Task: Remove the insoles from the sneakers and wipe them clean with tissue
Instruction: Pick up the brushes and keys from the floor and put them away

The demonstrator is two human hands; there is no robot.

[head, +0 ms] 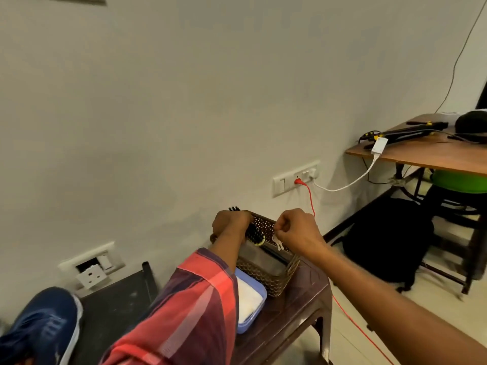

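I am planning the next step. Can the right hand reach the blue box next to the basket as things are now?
Probably not easily. The left forearm lies across the blue box, and the right hand pinches a small white scrap above the basket. The left arm should move first.

Soft, even indoor light falls on the wall [184,101], with no harsh glare. My sleeve [189,299] and the blue shoe [39,327] smear with blur, straight lines bow near the edges, and the source is perhaps overhead.
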